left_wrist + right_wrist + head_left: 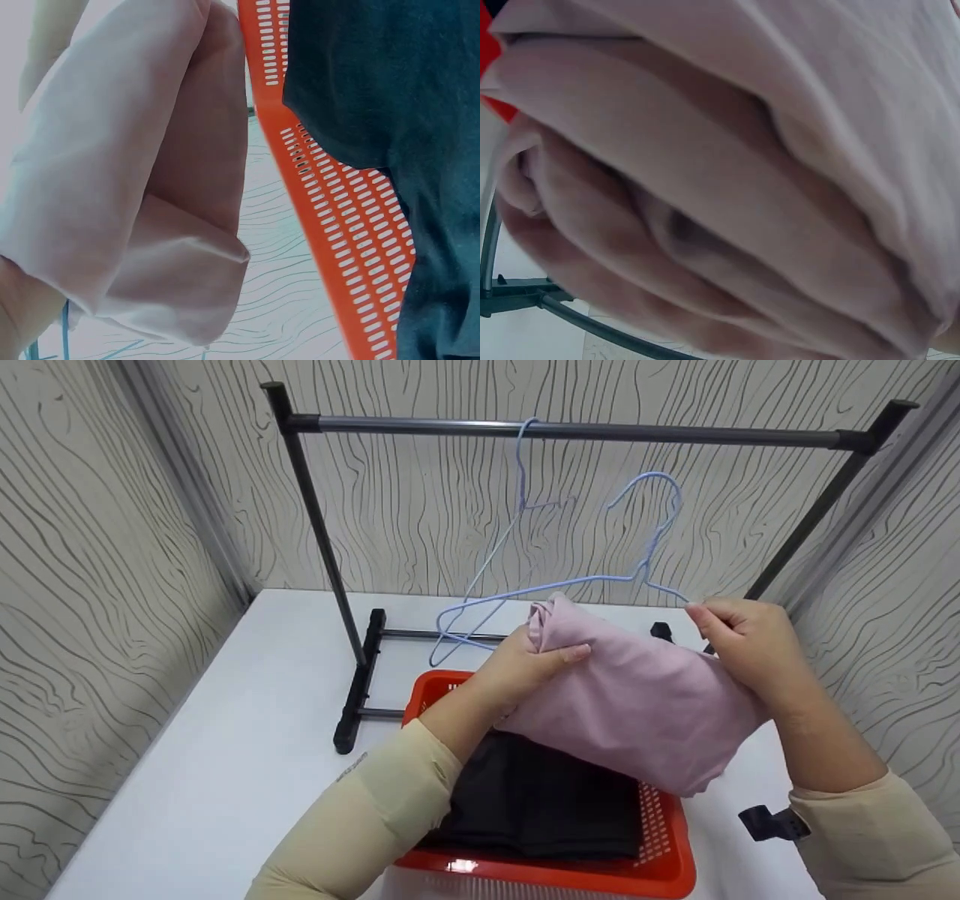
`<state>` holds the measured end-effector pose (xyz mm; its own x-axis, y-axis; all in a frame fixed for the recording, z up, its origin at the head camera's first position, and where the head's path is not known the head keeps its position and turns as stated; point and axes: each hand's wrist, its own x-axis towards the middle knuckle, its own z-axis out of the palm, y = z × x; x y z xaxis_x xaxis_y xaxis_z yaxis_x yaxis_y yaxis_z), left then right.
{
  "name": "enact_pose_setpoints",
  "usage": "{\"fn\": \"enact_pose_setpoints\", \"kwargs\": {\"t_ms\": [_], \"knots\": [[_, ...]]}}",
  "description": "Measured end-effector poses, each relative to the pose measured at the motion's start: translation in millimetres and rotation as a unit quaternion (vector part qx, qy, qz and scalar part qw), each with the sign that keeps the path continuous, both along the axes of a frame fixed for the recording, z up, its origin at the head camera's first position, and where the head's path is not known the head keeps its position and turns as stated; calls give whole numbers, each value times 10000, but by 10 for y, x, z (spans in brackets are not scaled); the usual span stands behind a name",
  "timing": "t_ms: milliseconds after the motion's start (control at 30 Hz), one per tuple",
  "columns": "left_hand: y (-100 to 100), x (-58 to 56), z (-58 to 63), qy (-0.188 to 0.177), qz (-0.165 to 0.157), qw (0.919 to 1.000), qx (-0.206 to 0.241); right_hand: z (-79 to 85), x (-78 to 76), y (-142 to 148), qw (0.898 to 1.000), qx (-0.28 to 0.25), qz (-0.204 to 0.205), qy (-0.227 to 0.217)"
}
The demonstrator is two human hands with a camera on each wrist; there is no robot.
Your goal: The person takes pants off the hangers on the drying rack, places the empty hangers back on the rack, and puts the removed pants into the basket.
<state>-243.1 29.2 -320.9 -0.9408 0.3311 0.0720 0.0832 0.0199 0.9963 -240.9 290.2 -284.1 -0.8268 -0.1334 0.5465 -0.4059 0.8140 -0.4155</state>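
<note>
A folded pink garment [637,690] is up above the basket, its layered folds filling much of the right wrist view. My left hand [536,664] grips its left end, thumb over the top and fingers hidden behind. My right hand [750,641] holds a light blue wire hanger [555,583] at its right shoulder, fingers curled and thumb on the wire. The garment's right end lies against this hand, and the hanger's lower part is hidden behind the cloth. The hanger's hook points up and curves to the left, apart from the rail.
A black rack's rail [420,427] spans the back, with a second blue hanger [519,472] hooked on it. The red basket [675,840] stands on the white table [225,720], holding folded black clothing [547,802]. The rack's left foot [360,682] is beside the basket.
</note>
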Motion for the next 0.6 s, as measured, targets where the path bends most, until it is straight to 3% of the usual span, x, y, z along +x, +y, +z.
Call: {"fn": "enact_pose_setpoints", "kwargs": {"t_ms": [200, 400, 467, 600], "knots": [[-6, 22, 111, 340, 91, 9991, 221, -43, -43, 83, 10000, -47, -32, 26], [-79, 67, 200, 1050, 106, 9937, -366, -64, -84, 170, 9997, -149, 165, 77], [-111, 87, 223, 1399, -57, 9878, -677, -65, -96, 191, 9994, -197, 238, 152], [-124, 120, 248, 2426, -68, 9632, -1154, -70, -111, 215, 9986, -353, 304, 255]]}}
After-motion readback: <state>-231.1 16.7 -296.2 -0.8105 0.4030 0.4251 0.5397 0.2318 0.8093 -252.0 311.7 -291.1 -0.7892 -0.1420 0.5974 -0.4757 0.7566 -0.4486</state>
